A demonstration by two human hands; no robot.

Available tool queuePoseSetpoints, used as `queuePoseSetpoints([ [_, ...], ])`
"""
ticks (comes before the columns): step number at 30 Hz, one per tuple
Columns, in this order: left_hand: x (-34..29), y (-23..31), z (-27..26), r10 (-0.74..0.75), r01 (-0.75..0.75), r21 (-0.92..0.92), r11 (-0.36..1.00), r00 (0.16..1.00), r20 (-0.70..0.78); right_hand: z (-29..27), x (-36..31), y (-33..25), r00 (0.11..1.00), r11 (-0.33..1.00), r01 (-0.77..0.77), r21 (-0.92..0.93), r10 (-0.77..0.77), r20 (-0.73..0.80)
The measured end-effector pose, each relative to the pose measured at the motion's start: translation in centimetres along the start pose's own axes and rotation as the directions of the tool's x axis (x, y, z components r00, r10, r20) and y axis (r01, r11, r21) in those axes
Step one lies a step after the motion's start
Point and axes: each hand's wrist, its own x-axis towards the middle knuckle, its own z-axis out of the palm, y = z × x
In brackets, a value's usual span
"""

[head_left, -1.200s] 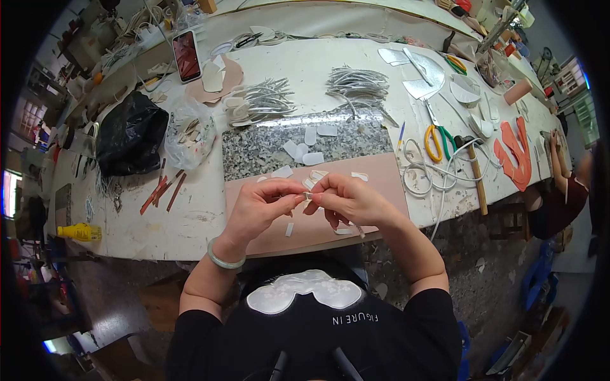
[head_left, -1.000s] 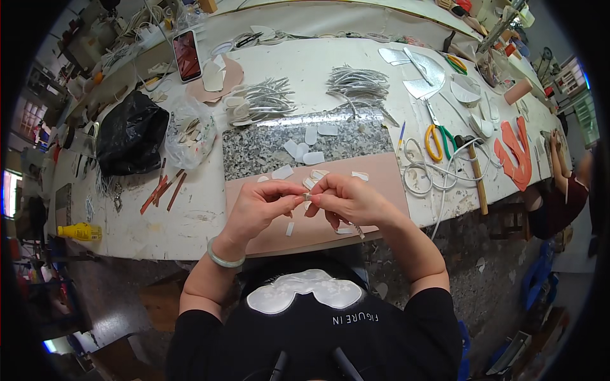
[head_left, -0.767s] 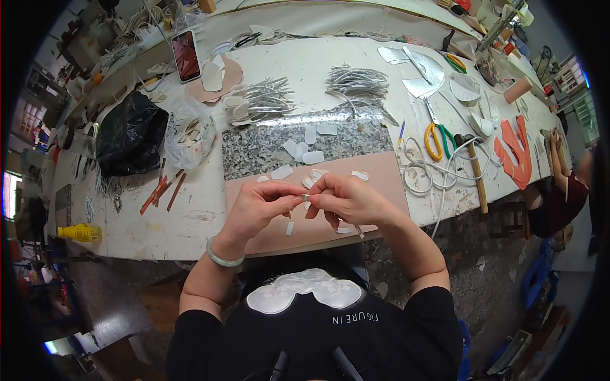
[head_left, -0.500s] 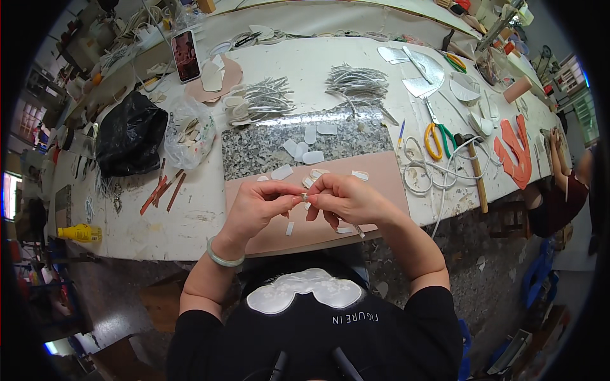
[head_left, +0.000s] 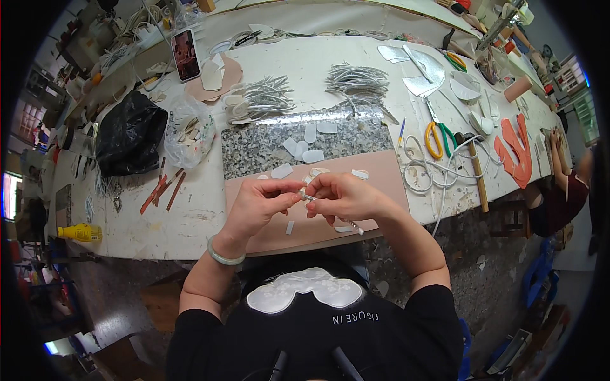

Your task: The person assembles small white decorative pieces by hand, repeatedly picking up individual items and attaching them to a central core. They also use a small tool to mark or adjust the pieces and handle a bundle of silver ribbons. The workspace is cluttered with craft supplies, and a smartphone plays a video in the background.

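Note:
Over the pink sheet point(head_left: 273, 235), my left hand point(head_left: 257, 204) and right hand point(head_left: 346, 197) meet. Thumb and fingertips of each pinch a thin silvery-white strip point(head_left: 309, 197), whose tail seems to come out below my right hand. Small white rounded pieces lie around my hands, such as one piece point(head_left: 281, 171) on the sheet's far edge and another point(head_left: 359, 174) beyond my right hand. A narrow white piece point(head_left: 290, 228) lies below my left hand. My fingers partly hide the strip.
Behind the sheet is a granite slab point(head_left: 248, 149) with several white pieces. Two bundles of silvery strips point(head_left: 264, 98) stand beyond it. Scissors point(head_left: 434, 140), a white cord point(head_left: 416, 184) and a hammer point(head_left: 478, 178) lie right; a black bag point(head_left: 132, 133) and clear bag point(head_left: 190, 133) left.
My fingertips have drawn slightly apart, and more of the silvery strip shows between them. Its tail below my right hand has shifted a little.

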Motion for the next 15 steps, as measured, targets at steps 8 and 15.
queuePoseSetpoints([
  [8,0.1,0.1,-0.2,-0.068,0.067,0.038,0.997,0.997,0.024,0.1,0.3,-1.0,0.99,0.978,-0.133,-0.16,0.125,-0.059],
  [15,-0.3,-0.5,-0.2,-0.077,0.077,-0.003,0.997,0.997,0.026,0.2,1.1,0.3,0.996,0.992,-0.079,-0.095,0.073,-0.058],
])
